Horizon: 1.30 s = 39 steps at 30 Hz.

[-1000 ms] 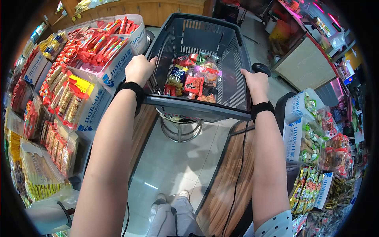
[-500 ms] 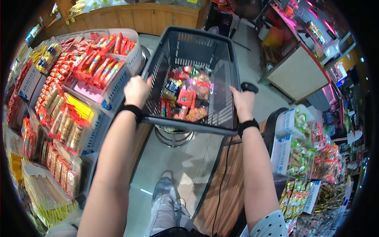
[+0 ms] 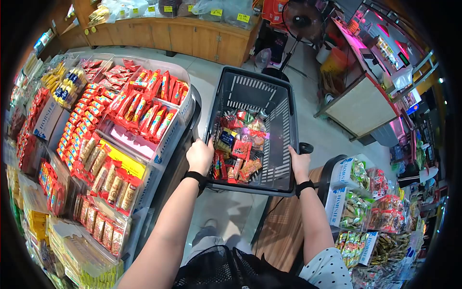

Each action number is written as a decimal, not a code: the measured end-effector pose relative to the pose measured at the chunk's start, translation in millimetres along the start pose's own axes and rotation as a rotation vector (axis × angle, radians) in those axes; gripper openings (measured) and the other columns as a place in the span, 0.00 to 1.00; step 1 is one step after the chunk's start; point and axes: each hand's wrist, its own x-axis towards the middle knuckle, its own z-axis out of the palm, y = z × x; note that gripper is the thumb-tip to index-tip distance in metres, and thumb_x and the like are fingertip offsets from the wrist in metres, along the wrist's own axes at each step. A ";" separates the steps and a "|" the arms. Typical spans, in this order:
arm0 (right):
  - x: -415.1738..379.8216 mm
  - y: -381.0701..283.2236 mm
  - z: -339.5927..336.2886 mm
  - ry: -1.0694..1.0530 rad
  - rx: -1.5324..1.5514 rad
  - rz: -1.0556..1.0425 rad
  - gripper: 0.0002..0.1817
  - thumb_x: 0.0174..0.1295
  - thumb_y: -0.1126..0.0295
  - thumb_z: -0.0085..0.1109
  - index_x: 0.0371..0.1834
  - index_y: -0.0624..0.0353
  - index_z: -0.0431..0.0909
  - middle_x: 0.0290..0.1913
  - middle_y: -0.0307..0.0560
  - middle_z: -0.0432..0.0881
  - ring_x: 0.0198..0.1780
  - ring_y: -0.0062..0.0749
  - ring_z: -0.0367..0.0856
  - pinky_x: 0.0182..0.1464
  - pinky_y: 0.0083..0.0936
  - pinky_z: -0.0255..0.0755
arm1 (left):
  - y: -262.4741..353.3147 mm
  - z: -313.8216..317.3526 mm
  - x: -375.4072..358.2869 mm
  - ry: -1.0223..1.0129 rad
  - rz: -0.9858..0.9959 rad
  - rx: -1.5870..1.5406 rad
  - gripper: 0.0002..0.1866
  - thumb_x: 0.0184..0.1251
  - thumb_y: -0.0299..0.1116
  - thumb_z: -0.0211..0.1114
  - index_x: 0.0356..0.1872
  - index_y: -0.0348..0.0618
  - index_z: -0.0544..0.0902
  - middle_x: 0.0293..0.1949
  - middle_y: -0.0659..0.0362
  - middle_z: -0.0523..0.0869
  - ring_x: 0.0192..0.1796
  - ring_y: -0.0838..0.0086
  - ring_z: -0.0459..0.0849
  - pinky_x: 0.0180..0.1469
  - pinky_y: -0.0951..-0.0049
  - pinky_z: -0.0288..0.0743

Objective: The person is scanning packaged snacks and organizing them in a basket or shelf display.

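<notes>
A dark grey shopping basket [image 3: 269, 189] is between my two hands, tilted so that I look down into it. My left hand [image 3: 199, 155] is closed around its left rim near the close corner. On the opposite side my right hand [image 3: 300, 163] grips the right rim, thumb on top. Small packaged snacks lie in the basket, among them a red packet [image 3: 241, 150], a dark blue and yellow packet [image 3: 225, 139] and a brown bar in clear wrap [image 3: 250, 170]. Both wrists wear black bands. The fingers under the rim are hidden.
At left stands a snack display [image 3: 166, 137] with red-wrapped sticks in bins. Another snack display [image 3: 342, 173] stands at right on a wooden base [image 3: 284, 226]. Farther off are a wooden cabinet [image 3: 192, 41], a standing fan [image 3: 302, 21] and a white-fronted counter [image 3: 356, 108].
The basket and both hands sit lower and farther right in view, closer to my body. The metal stool base seen below the basket is now hidden. More of the cabinet and the fan shows.
</notes>
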 end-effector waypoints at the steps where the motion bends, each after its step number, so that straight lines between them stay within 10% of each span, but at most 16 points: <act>1: 0.1 0.0 0.4 -0.006 -0.019 0.024 0.38 0.44 0.49 0.64 0.45 0.76 0.69 0.46 0.69 0.74 0.50 0.55 0.73 0.53 0.37 0.66 | 0.6 -1.7 -0.2 -0.002 0.003 -0.005 0.27 0.59 0.52 0.55 0.25 0.30 0.79 0.25 0.39 0.81 0.32 0.48 0.82 0.37 0.57 0.76; 14: 0.7 16.7 7.8 -0.186 0.336 -0.017 0.31 0.45 0.57 0.67 0.40 0.77 0.68 0.38 0.66 0.77 0.41 0.51 0.77 0.47 0.34 0.68 | 1.6 -7.6 -2.0 0.015 0.038 0.189 0.25 0.60 0.52 0.54 0.28 0.32 0.74 0.22 0.42 0.80 0.28 0.50 0.81 0.31 0.57 0.76; 31: -27.0 33.6 16.9 -0.265 0.696 0.039 0.13 0.56 0.71 0.57 0.40 0.70 0.76 0.37 0.45 0.79 0.35 0.22 0.76 0.42 0.21 0.69 | -1.1 -24.0 -15.6 0.042 0.309 0.418 0.18 0.58 0.42 0.60 0.36 0.37 0.69 0.24 0.51 0.78 0.27 0.59 0.80 0.22 0.65 0.72; 39: -69.6 5.4 18.8 -0.173 0.797 0.149 0.16 0.55 0.76 0.57 0.47 0.67 0.70 0.44 0.45 0.76 0.44 0.25 0.73 0.51 0.23 0.65 | 51.6 -29.8 -1.6 0.004 0.595 0.557 0.18 0.47 0.31 0.61 0.42 0.40 0.71 0.42 0.53 0.72 0.47 0.63 0.72 0.42 0.66 0.69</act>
